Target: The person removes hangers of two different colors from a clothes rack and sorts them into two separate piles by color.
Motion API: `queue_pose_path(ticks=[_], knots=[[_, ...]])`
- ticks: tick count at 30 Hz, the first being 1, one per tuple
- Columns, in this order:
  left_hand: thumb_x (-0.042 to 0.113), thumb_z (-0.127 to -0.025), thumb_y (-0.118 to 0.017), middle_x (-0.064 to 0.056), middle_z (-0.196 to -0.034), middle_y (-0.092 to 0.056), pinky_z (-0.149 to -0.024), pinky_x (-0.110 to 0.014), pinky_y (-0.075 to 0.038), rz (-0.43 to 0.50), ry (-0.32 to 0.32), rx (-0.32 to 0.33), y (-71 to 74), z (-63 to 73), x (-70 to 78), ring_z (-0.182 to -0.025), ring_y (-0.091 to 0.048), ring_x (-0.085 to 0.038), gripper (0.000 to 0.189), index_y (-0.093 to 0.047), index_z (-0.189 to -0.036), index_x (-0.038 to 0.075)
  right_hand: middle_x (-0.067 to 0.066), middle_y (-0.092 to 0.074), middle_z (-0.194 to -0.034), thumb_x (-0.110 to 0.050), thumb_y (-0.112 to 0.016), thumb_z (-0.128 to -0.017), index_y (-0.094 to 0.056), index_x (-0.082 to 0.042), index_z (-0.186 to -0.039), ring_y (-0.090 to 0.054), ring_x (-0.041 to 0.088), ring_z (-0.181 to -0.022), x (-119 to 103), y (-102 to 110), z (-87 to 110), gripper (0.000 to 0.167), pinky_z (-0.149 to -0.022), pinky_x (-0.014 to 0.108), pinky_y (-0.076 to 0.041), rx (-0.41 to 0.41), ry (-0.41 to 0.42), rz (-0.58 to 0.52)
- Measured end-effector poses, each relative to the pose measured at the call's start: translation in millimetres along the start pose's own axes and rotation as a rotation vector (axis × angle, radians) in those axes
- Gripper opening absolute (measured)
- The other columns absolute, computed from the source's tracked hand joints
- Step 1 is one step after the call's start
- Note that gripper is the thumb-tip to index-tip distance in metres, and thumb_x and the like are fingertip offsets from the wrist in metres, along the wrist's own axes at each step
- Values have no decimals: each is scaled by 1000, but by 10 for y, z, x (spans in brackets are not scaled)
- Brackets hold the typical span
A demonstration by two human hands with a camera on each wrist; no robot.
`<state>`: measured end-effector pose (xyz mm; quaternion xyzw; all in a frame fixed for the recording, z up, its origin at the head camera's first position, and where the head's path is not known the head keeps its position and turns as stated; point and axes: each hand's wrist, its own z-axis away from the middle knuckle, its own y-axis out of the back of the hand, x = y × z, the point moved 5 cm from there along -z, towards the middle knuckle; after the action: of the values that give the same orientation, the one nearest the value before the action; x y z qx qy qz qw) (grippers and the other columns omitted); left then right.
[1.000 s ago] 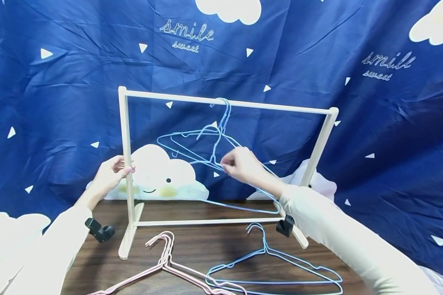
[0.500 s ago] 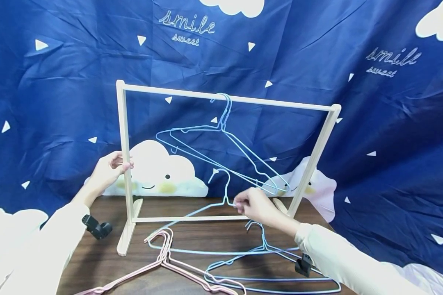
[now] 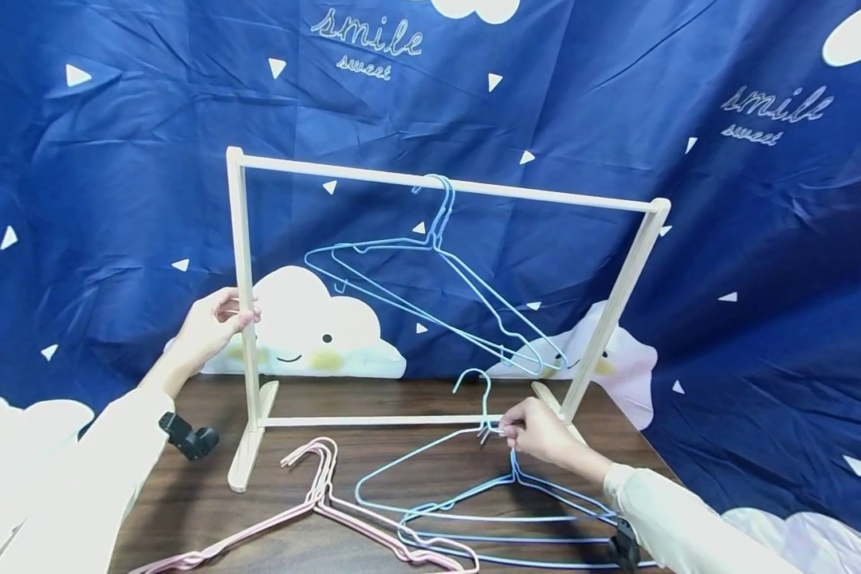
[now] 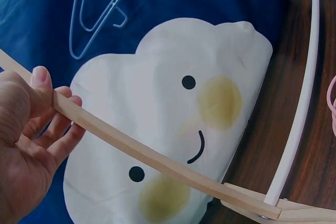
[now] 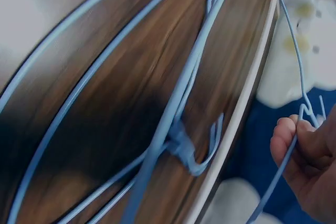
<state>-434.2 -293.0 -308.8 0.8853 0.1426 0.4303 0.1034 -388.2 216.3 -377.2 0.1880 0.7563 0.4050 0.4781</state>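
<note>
My left hand [image 3: 211, 325] grips the left post [image 3: 241, 231] of a pale wooden clothes rack, thumb on one side and fingers on the other, as the left wrist view also shows. My right hand [image 3: 538, 432] pinches a blue wire hanger [image 3: 487, 392] at the shoulder just beside its hook's neck. That hanger is upright, its hook pointing up, in front of the rack's lower bar [image 3: 380, 421]. More blue hangers [image 3: 514, 473] lie together on the table below and overlap it in the head view. Two blue hangers [image 3: 441, 219] hang side by side from the top bar.
Several pink hangers [image 3: 319, 494] lie stacked on the dark wooden table [image 3: 179, 446], left of the blue ones. Behind the rack hangs a blue curtain [image 3: 143, 191] printed with clouds and triangles. The rack's right post [image 3: 620, 295] stands beyond my right hand.
My right hand has moved down and to the right, bringing the pinched blue hanger from near the hanging pair to low over the table. My left hand keeps its grip on the post.
</note>
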Motion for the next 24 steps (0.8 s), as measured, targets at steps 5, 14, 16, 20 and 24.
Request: queue_pose_path(ticks=[5,14,16,20,24], knots=[[1,-98,-65,25,-91,-71,-75,-8,-52,2,-7,-2,1,-20,15,-85,-68,11,33,-57,-125,-14,9,-61,-60,19,-55,-82,-68,5,-76,-55,7,-55,370,162,72,20,-46,16,-45,9,-111,-90],[2,-98,-64,24,-91,-71,-75,-8,-52,7,-5,-9,-9,-1,55,-85,-68,9,32,-56,-124,-14,10,-64,-60,17,-58,-87,-69,13,-82,-56,3,-52,739,250,273,12,-47,21,-52,9,-143,-168],[2,-98,-64,23,-91,-71,-76,-8,-53,11,-4,-8,-11,7,57,-85,-69,9,27,-59,-121,-11,8,-64,-59,16,-59,-87,-69,14,-82,-56,3,-52,789,216,318,11,-47,21,-52,4,-142,-164],[2,-98,-65,22,-91,-72,-76,-8,-53,22,1,-5,-11,13,51,-86,-69,8,20,-62,-117,0,6,-63,-59,15,-59,-88,-68,16,-84,-56,3,-52,846,131,387,10,-47,20,-51,-19,-142,-166],[3,-98,-65,24,-91,-72,-77,-8,-53,16,1,-5,-1,14,43,-86,-69,9,26,-59,-121,-8,10,-64,-60,15,-59,-87,-67,17,-85,-56,4,-52,869,54,416,9,-47,20,-51,-33,-149,-193]])
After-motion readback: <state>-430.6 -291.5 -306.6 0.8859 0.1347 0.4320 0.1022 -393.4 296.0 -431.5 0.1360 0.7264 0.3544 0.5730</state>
